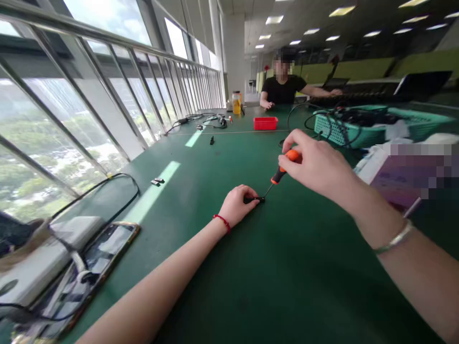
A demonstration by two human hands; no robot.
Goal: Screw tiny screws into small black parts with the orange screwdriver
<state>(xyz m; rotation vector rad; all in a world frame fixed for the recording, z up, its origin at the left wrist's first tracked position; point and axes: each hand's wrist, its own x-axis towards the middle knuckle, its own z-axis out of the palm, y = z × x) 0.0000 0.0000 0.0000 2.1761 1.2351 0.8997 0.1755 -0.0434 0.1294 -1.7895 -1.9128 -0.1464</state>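
Observation:
My left hand [238, 206] rests on the green tabletop, its fingers closed on a small black part [255, 198] that lies low against the surface. Most of that part is covered by the fingers, so its kind is unclear. Up and to the right, my right hand [311, 157] pinches the orange and black handle of a screwdriver [278, 176]. The screwdriver slants down to the left, and its thin metal shaft meets the right end of the black part. Whether a screw sits under the tip is too small to tell.
Farther back are a red tray [265, 123], a small black piece [212, 140] and teal baskets [337, 131] of cables. Small metallic pieces [158, 181] lie left. A phone [107, 253] and cable [134, 179] are near left. A person [283, 86] sits at the far end.

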